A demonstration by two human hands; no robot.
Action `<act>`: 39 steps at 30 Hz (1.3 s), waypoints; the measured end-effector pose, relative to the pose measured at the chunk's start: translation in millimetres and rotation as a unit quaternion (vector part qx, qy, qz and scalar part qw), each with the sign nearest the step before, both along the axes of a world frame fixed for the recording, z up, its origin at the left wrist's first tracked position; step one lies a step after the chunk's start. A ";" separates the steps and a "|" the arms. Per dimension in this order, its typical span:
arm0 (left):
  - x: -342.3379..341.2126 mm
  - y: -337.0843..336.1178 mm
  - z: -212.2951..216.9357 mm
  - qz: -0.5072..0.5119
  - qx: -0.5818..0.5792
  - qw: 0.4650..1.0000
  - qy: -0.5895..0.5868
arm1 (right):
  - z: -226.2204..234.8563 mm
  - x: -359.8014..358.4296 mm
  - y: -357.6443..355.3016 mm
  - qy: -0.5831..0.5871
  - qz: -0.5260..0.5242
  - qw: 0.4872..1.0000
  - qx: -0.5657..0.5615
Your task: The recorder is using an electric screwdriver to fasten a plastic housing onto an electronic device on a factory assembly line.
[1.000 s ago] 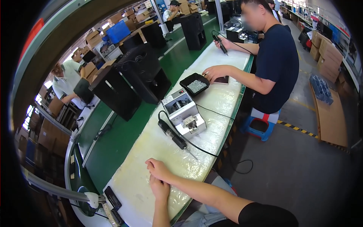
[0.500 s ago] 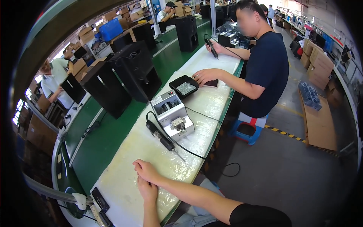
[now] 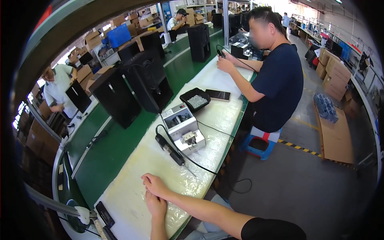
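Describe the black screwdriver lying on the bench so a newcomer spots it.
On the white-covered bench, find the silver machine. Along its left side lies the black screwdriver. Unlike its boxy neighbour, it is slim and dark, narrowing to a thin tip.

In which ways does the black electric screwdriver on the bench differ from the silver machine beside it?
The black electric screwdriver is long and slim; the silver machine is boxy and bulkier. The black electric screwdriver lies on its side, while the silver machine stands upright. The black electric screwdriver ends in a thin metal bit; the silver machine has an open hollow on top. Both rest on the pale sheet.
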State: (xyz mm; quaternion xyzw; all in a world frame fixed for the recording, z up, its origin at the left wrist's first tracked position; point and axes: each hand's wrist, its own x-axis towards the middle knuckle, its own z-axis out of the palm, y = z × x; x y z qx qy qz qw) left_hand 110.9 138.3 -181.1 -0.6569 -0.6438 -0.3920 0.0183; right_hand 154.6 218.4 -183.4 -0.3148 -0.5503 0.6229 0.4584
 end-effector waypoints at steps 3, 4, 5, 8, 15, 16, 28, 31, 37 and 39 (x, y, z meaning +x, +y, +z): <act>-7.5 -8.6 -5.6 0.011 -0.039 0.999 -0.022 | -20.4 -14.8 -3.9 -0.040 -0.038 0.998 0.001; -8.3 -8.1 -5.4 0.012 -0.051 0.998 -0.024 | -20.0 -16.4 -2.2 -0.067 -0.039 0.997 0.011; -8.9 -7.8 -5.9 0.017 -0.064 0.997 -0.027 | -20.9 -15.2 -0.8 -0.050 -0.019 0.997 -0.055; -12.8 -0.1 -16.2 0.011 -0.039 0.999 -0.002 | -10.2 -3.7 3.7 -0.022 -0.025 0.998 -0.046; -10.8 -11.9 -3.0 0.019 -0.055 0.998 -0.004 | -9.6 -7.0 1.8 0.013 0.001 0.999 -0.049; -10.0 -14.0 -3.7 0.024 -0.048 0.999 -0.001 | -7.2 -4.6 0.3 0.014 0.001 0.999 -0.048; -26.9 -26.2 72.2 0.103 -0.146 0.980 -0.088 | -12.4 -5.5 1.0 0.005 0.004 0.999 -0.039; -41.1 -21.6 120.2 0.124 0.005 0.992 -0.027 | -17.0 -8.2 6.4 -0.016 -0.007 0.999 -0.037; -56.0 -7.9 89.1 0.133 0.095 0.986 -0.031 | -7.4 -7.4 3.4 -0.039 0.002 0.999 -0.026; -67.1 -10.6 18.8 0.142 0.060 0.988 0.018 | -3.1 -8.2 -0.5 -0.053 0.017 0.998 0.000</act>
